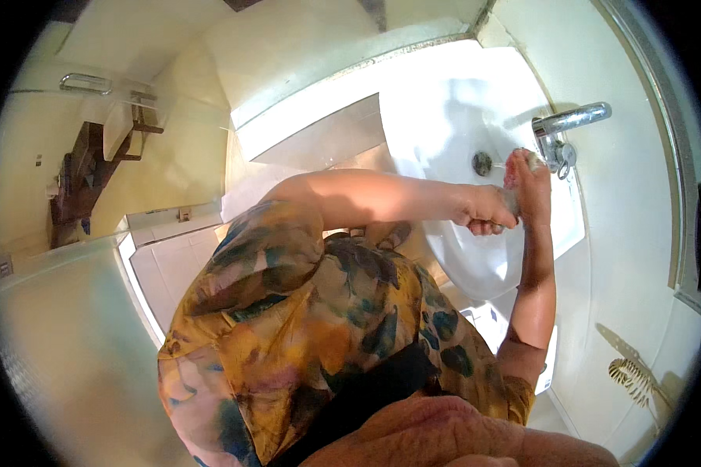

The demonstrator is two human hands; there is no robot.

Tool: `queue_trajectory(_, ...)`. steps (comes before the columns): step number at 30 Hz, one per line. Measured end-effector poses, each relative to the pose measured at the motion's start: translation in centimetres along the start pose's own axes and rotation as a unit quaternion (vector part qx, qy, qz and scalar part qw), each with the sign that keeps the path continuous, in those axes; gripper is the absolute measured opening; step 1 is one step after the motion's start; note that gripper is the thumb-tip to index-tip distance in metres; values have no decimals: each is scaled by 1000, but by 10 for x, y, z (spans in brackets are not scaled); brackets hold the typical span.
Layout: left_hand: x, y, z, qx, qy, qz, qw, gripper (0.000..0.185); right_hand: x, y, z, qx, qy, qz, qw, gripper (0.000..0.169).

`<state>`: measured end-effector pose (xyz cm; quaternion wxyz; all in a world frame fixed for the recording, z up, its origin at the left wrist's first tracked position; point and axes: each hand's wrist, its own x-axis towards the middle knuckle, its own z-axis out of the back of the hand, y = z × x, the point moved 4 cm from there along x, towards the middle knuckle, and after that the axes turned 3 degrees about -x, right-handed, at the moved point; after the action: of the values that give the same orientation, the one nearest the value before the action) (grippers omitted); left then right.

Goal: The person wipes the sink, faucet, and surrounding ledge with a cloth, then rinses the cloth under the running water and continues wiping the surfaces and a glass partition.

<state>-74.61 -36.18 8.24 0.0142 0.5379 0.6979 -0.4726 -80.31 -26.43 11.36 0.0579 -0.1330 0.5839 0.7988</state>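
Observation:
Over the white washbasin (467, 257), my two hands meet close to the chrome faucet (569, 119). My left hand (483, 209) has its fingers curled, with the knuckles near my right wrist. A blurred greyish patch shows between them; whether it is lather or an object is unclear. My right hand (530, 178) is bent inward just below the faucet's lever (562, 157). Something pinkish-red and something whitish, perhaps suds, show at its fingers, too blurred to name. A dark round drain (482, 163) lies in the bowl beside the hands.
Past the faucet rises a pale wall (625, 169), with a framed edge (657, 105) farther out. A spiky pale ornament (631, 373) stands near the lower right. Dark brown wooden furniture (90, 175) and a chrome bar (85, 83) are at the left.

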Motion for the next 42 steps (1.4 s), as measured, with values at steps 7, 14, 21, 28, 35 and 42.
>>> queue_trajectory(7,48,21,28,216,-157,-41,963,23,53,-62,-19,-407,-15,39,913,38)
queue_trajectory(14,-7,18,57,175,-214,-150,949,52,-10,-69,5,68,-96,46,992,46)
queue_trajectory(21,-124,40,88,-106,-223,-309,918,47,-75,-15,-69,236,-63,73,967,44)
queue_trajectory(28,-313,81,197,-299,-447,-372,757,31,-91,98,-143,2,-29,283,959,36)
queue_trajectory(35,-446,66,162,-152,-396,-528,736,34,-137,126,-273,-255,-62,484,835,50)
queue_trajectory(42,-437,33,139,256,-470,-446,717,33,-126,109,-375,18,197,109,974,38)
